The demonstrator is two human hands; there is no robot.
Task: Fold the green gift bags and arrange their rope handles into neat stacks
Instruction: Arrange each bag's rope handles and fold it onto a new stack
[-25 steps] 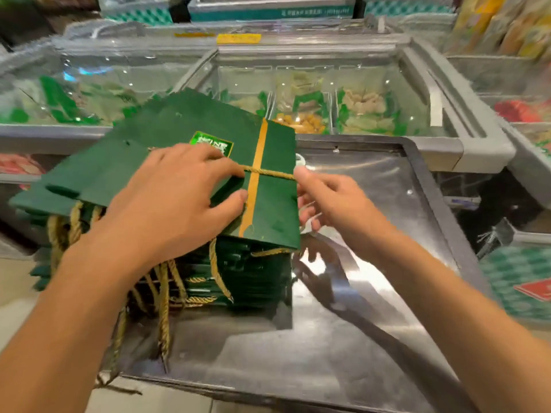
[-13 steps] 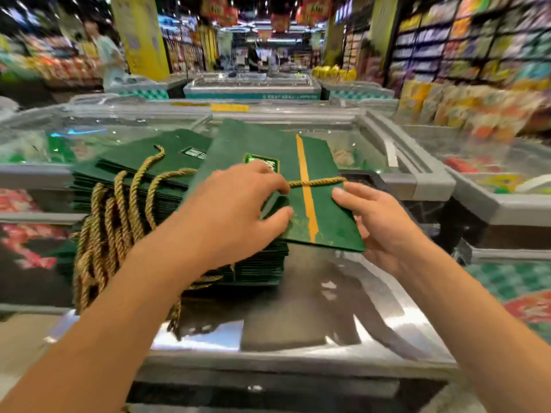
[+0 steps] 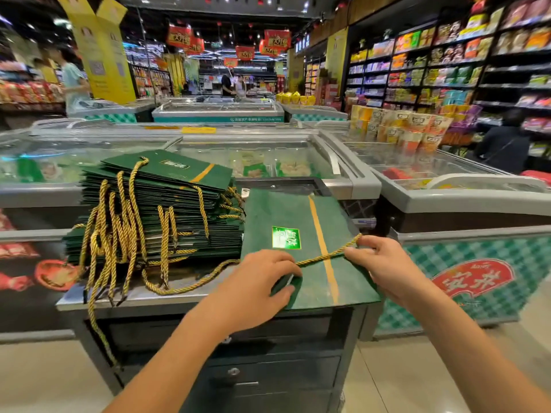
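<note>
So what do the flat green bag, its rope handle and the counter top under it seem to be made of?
The green bag is probably coated paper or card: it lies stiff and flat, with a faint sheen and a foil-like label. The rope handle is twisted cord, perhaps synthetic, given its golden gloss. The counter top looks like stainless steel: grey and reflective.

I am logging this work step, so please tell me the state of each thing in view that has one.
Loose green bag: folded flat, lying on the steel table beside the bag stack.
Rope handle: stretched across that bag between both hands.
Bag stack: piled flat; its ropes hang over the table edge.
Left hand: rests on the bag, holding the rope.
Right hand: pinches the rope.
Drawer: shut.
</note>
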